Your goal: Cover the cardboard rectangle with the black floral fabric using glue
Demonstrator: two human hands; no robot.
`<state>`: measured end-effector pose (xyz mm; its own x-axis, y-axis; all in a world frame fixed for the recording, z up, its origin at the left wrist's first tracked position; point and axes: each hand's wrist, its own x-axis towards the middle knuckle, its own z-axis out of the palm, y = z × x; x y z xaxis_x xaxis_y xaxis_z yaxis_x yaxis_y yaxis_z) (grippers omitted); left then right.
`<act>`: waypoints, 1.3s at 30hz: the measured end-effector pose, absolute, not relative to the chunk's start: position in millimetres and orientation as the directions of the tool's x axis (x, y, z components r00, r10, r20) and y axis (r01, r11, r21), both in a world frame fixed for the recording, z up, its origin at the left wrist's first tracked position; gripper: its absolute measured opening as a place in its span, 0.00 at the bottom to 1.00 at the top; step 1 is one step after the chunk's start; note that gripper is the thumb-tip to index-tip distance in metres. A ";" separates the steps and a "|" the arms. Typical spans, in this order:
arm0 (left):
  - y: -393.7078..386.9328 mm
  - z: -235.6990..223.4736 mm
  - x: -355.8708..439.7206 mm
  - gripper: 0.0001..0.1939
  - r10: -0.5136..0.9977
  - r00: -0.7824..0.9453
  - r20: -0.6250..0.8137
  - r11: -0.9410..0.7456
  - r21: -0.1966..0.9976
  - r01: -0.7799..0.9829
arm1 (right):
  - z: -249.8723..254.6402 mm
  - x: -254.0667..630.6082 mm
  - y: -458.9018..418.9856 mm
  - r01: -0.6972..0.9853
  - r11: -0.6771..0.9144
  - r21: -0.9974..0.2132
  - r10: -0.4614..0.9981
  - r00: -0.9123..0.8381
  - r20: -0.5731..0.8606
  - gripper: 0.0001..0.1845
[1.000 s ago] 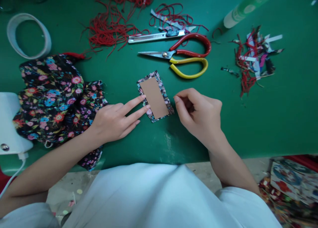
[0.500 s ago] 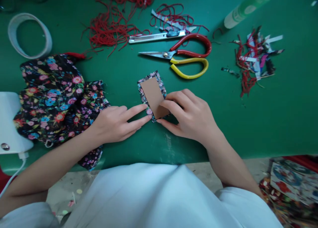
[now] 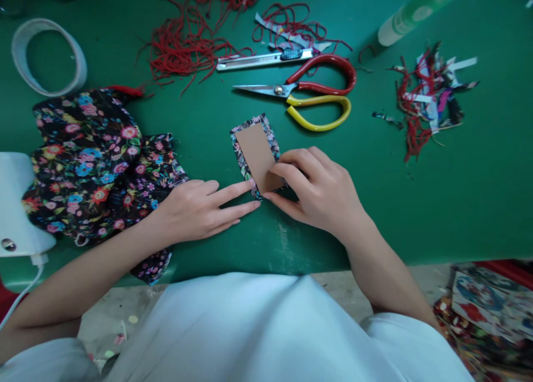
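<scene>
The right hand keeps a narrow grip at the near right corner of the brown cardboard, fingertips bent over its face and thumb at the near edge; whether the pinch closes on anything I cannot tell. The left hand holds nothing: its index and middle fingers reach out with a gap between them, the index tip at the left edge of the floral patch, the other tip beside its near corner.

The cardboard lies on the patch, whose margin shows around it. Its long axis runs away from the body on a slant, far end to the left, near end to the right; the patch points the same way. Both are on the green table, between the hands.

Beyond them are scissors, tips to the left, then a cutter and red threads. Floral cloth lies beside the left forearm, a tape roll behind it. Scraps sit far right.
</scene>
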<state>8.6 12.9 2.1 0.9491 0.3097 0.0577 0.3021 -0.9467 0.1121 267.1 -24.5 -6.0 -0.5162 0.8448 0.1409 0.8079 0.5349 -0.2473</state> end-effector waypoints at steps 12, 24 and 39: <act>14.1 0.2 7.1 0.16 0.304 0.948 0.092 -0.948 0.124 0.292 | -8.5 267.2 -24.3 0.795 0.545 -0.265 0.838 -0.517 0.175 0.14; 12.6 -3.4 9.7 0.24 0.534 0.839 0.106 -0.846 0.082 0.528 | -12.8 279.7 -36.7 0.672 0.685 -0.283 0.727 -0.604 0.326 0.14; 21.5 4.4 23.1 0.37 0.707 0.673 -0.217 -0.678 0.061 0.732 | -18.6 269.4 -42.3 0.683 0.661 -0.309 0.743 -0.653 0.145 0.31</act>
<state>23.1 21.5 4.4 0.6730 0.7071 -0.2167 0.7323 -0.6783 0.0607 269.4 -42.3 -18.6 -0.6534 0.7430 0.1454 0.6832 0.6614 -0.3095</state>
